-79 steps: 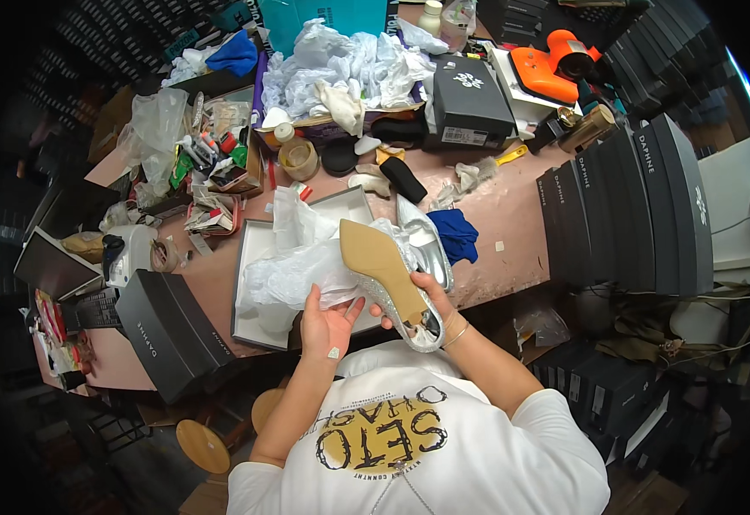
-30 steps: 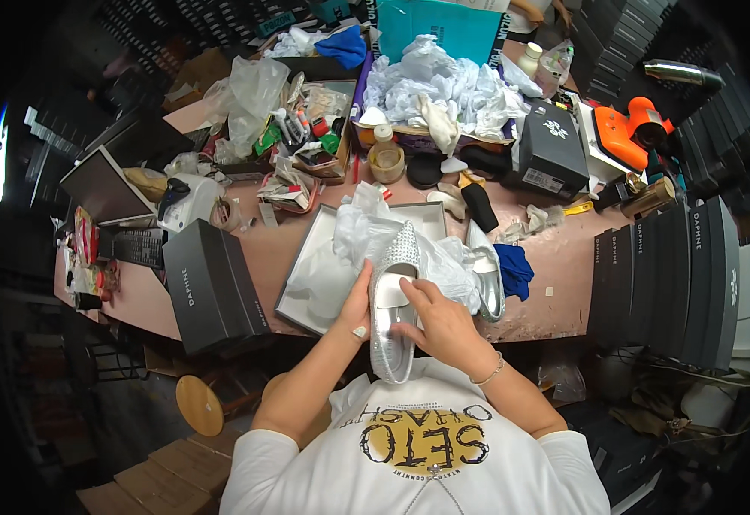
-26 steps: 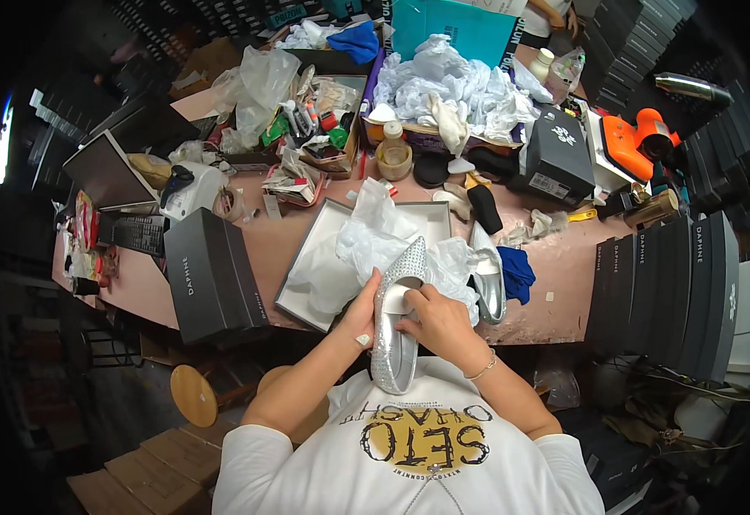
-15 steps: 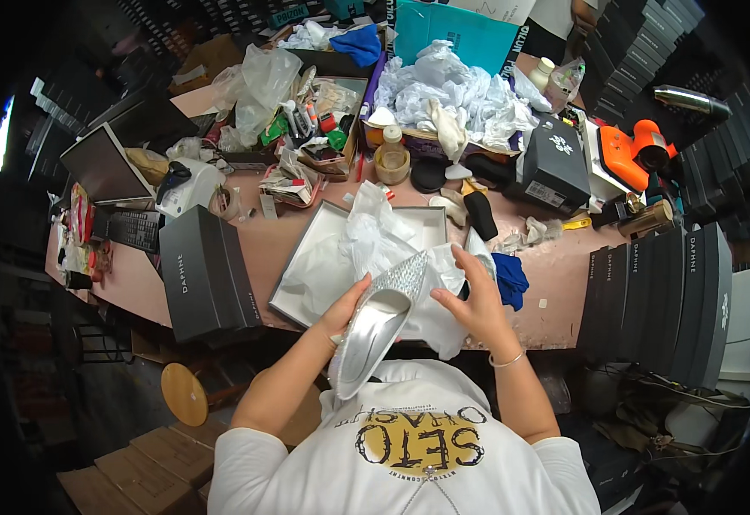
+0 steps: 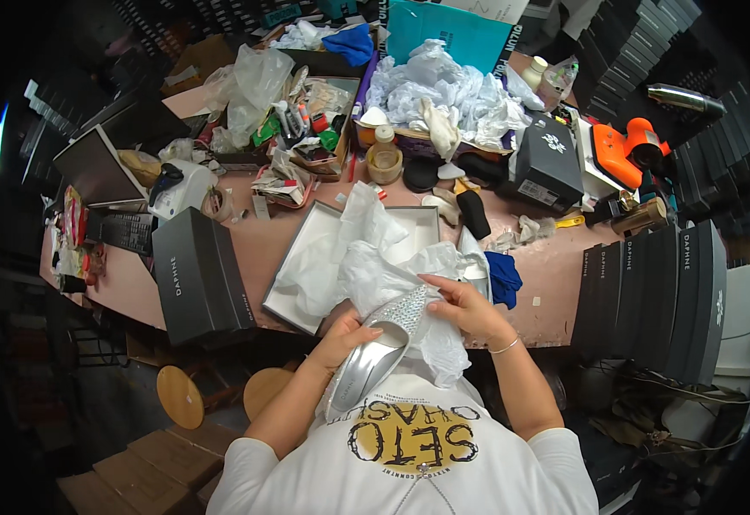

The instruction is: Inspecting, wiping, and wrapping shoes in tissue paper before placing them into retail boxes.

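My left hand (image 5: 347,333) grips a silver pointed shoe (image 5: 375,352) around its middle, just above my lap, with the shoe's studded toe pointing up toward the table. My right hand (image 5: 463,306) pinches white tissue paper (image 5: 375,266) against that toe. The paper spills out of an open white shoe box (image 5: 293,283) that sits on the brown table right in front of me. A second silver shoe (image 5: 475,264) lies at the box's right side, partly under the paper.
A black box lid (image 5: 199,275) lies left of the white box. Black shoe boxes (image 5: 650,292) stand in a row at the right. A blue cloth (image 5: 502,276), a black box (image 5: 547,163), an orange tool (image 5: 624,150) and crumpled paper (image 5: 444,86) crowd the back. Wooden stools (image 5: 182,395) stand below left.
The shoe has swung from upright in both hands to slanting down toward my lap. My right hand has left the shoe's body and taken the tissue paper at its toe.
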Demonstrator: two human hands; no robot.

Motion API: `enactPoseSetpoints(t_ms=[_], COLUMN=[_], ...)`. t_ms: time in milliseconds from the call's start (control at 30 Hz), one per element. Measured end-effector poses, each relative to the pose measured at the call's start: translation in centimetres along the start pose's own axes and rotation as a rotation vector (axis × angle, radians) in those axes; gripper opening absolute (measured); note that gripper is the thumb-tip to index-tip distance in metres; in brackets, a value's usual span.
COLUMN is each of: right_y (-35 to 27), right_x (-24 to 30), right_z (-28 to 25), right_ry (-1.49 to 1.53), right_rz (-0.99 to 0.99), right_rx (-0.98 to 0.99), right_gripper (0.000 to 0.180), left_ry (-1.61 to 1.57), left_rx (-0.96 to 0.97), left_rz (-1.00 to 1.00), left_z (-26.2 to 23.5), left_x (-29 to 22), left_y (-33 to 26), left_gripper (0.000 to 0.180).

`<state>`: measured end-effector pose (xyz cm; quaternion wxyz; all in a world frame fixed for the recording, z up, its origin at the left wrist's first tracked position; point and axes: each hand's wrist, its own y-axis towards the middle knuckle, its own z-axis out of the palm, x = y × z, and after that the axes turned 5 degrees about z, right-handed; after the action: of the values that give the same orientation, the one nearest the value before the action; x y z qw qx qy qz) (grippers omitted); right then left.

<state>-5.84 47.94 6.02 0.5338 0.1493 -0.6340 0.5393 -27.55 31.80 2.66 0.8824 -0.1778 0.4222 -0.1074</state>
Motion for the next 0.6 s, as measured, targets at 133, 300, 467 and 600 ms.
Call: enactPoseSetpoints(t_ms=[133, 300, 467, 600], right_y=[0.3, 2.3, 3.6, 3.4], right_x=[0.1, 7.4, 10.6, 11.6], right_z=[-0.4, 1.7, 5.2, 5.2], right_ry=[-0.012, -0.584, -0.643, 0.004], right_rz=[-0.215, -0.324, -0.435, -0.453], right_rx=[-0.022, 0.135, 0.240, 0.292], right_gripper=[0.079, 0.072, 0.032, 0.041], left_ry=[0.163, 0.334, 0.356, 0.221], left_rx=[0.014, 0.063, 0.030, 0.065], left_rz=[-0.076, -0.044, -0.088, 0.066], left_z=[-0.8, 0.5, 1.2, 2.5], left_x=[-0.4, -0.9, -1.3, -2.3], left_y=[-0.1, 0.2, 0.2, -0.3], left_gripper=[0.042, 0.046, 0.059, 0.055])
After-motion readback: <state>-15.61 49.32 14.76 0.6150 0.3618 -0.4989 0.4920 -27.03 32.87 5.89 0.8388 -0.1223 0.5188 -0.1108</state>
